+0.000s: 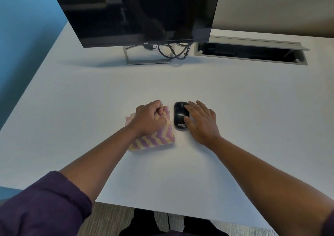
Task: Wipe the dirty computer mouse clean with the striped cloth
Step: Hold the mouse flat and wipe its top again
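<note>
An office is indicated: a dark monitor (133, 13) is stood on a white tabletop (235, 94), cables (173, 52) are looped behind its stand, and a cable hatch (251, 50) is set into the tabletop.

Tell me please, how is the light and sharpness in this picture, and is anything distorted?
Head view: soft, even light, sharp focus; the monitor is dark and faintly reflective; wide-angle lens bends the table edges; left hand, cloth, right hand and mouse show clearly.

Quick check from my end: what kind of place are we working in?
Most likely an office workstation: a Dell monitor on a white desk, a cable hatch set into the desktop, and a computer mouse.
</note>
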`<action>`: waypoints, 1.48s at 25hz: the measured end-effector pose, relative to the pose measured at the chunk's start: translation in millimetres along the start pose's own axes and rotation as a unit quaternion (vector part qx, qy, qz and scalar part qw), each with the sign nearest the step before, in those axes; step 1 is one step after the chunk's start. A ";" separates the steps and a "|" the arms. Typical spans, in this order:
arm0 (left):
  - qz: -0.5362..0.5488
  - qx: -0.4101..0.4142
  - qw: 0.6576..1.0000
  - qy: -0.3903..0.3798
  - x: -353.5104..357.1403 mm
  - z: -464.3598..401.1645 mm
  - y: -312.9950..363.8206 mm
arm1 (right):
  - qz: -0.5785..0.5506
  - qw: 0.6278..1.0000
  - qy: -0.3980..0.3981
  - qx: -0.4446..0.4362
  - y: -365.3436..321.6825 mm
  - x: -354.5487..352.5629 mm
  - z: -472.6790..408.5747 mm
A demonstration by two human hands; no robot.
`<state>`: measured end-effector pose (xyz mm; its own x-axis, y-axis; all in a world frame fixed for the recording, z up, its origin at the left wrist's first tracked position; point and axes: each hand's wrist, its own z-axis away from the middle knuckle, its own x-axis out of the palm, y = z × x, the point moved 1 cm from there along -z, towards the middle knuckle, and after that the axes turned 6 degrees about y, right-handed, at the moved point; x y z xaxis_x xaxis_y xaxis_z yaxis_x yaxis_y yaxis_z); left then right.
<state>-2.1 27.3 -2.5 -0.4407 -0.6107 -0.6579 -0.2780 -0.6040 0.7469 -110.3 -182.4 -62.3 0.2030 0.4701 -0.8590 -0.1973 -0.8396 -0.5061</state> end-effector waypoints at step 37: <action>-0.030 0.021 0.997 0.063 48.9 -36.4 -0.5 | 0.078 0.995 -0.005 -0.055 9.4 9.8 -2.0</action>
<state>7.5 -20.9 -38.5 -0.3126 -0.6357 -0.7058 -0.3372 -0.6204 0.7081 -108.2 -186.2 -75.4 0.1695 0.3342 -0.9271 -0.1185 -0.9270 -0.3558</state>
